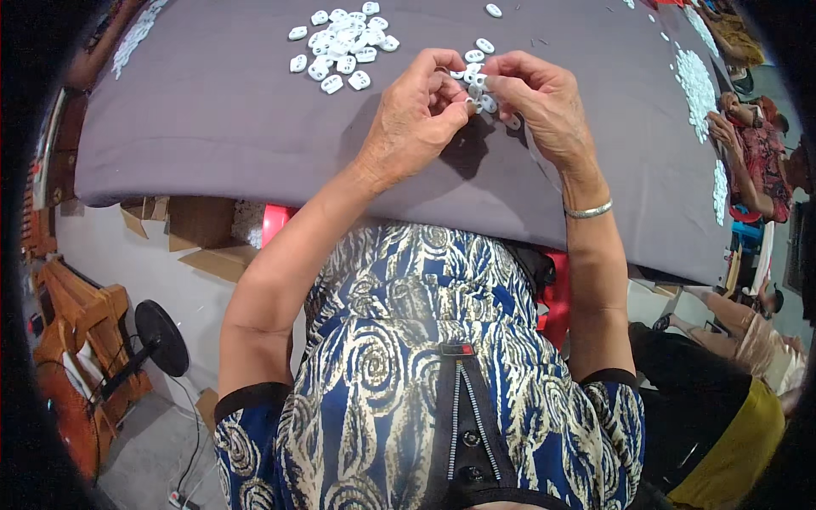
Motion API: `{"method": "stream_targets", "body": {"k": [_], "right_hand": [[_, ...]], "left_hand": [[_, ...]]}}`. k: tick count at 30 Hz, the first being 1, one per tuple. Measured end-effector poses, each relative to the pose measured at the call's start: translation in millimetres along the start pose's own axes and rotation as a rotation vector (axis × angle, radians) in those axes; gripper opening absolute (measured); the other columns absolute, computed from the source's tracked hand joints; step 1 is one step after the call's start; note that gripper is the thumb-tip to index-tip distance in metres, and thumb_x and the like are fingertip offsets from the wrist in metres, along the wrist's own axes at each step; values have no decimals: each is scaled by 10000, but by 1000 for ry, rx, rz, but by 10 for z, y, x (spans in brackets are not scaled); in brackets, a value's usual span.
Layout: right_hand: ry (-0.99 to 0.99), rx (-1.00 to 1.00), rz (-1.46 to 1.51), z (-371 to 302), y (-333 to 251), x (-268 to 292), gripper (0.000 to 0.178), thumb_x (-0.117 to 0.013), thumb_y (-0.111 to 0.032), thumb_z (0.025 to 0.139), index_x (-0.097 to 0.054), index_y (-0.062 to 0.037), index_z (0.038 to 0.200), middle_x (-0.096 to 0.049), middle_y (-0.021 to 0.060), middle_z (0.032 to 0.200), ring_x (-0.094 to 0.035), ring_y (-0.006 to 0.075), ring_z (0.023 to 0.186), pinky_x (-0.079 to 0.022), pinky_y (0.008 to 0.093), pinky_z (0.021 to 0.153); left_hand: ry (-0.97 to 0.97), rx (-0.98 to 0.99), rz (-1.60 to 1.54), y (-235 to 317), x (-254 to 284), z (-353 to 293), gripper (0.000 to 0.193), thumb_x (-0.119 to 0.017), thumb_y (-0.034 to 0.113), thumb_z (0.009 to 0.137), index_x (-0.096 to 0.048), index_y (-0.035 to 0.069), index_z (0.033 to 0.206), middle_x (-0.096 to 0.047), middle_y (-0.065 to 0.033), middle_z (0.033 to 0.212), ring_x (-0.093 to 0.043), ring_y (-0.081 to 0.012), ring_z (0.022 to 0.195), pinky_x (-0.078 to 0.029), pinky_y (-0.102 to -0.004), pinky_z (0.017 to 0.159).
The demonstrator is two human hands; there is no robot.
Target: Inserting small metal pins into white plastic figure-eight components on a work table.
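Observation:
Over the far middle of the table, my two hands meet at a few small white oval plastic pieces with two holes, like cord locks (475, 82). The fingers of my left hand (415, 110) are curled, with thumb and fingertips pinching a white piece at the lower edge of the cluster. From the other side my right hand (544, 102) pinches a white piece between thumb and forefinger. A thin pale strand (544, 166) hangs below my right hand toward the wrist. To the left lies a loose pile of similar white pieces (347, 38). Fingers partly hide the pieces between my hands.
A grey cloth covers the table (221, 127). One loose white piece (493, 10) lies farther back. Heaps of white pieces (697, 89) lie along the right side, where other people (752, 153) sit. Below left are an open cardboard box (212, 234) and a black round-headed stand (161, 338).

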State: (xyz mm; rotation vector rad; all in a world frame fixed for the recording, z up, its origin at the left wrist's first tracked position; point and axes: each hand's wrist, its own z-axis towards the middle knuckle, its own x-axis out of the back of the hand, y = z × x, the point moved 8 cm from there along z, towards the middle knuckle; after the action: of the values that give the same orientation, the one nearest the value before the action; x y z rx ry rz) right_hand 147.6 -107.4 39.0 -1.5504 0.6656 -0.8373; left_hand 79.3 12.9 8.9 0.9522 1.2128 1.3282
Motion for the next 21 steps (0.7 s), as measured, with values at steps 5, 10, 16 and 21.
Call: {"method": "stream_targets", "body": {"k": [5, 10, 16, 21], "right_hand": [[-37, 25, -13, 3, -9, -23, 126, -638, -120, 858, -673, -15, 919, -608, -26, 762, -509, 20, 633, -423, 168, 540], [-35, 18, -16, -2, -13, -10, 126, -632, -118, 856, -671, -13, 914, -606, -28, 764, -518, 28, 652, -424, 175, 558], [-42, 79, -116, 7, -66, -22, 117, -605, -76, 840, -667, -3, 907, -610, -23, 781, -523, 45, 698, -432, 195, 611], [-41, 58, -107, 0, -74, -31, 119, -598, -63, 834, -667, 0, 908, -613, -21, 785, -530, 47, 715, -435, 194, 624]], "left_hand": [[4, 14, 32, 17, 2, -6, 342, -622, 22, 805, -483, 25, 1117, -540, 18, 757, -501, -43, 660, -442, -206, 609], [1, 23, 46, 6, 1, -2, 350, -628, 28, 798, -484, 25, 1117, -549, 12, 754, -505, -49, 653, -446, -214, 605], [11, 8, 56, 7, 8, 0, 345, -621, 24, 796, -487, 24, 1113, -548, 14, 745, -497, -46, 646, -442, -212, 597], [12, -7, 50, 10, 6, 1, 343, -617, 26, 796, -489, 31, 1114, -547, 12, 746, -494, -49, 638, -440, -214, 587]]}}
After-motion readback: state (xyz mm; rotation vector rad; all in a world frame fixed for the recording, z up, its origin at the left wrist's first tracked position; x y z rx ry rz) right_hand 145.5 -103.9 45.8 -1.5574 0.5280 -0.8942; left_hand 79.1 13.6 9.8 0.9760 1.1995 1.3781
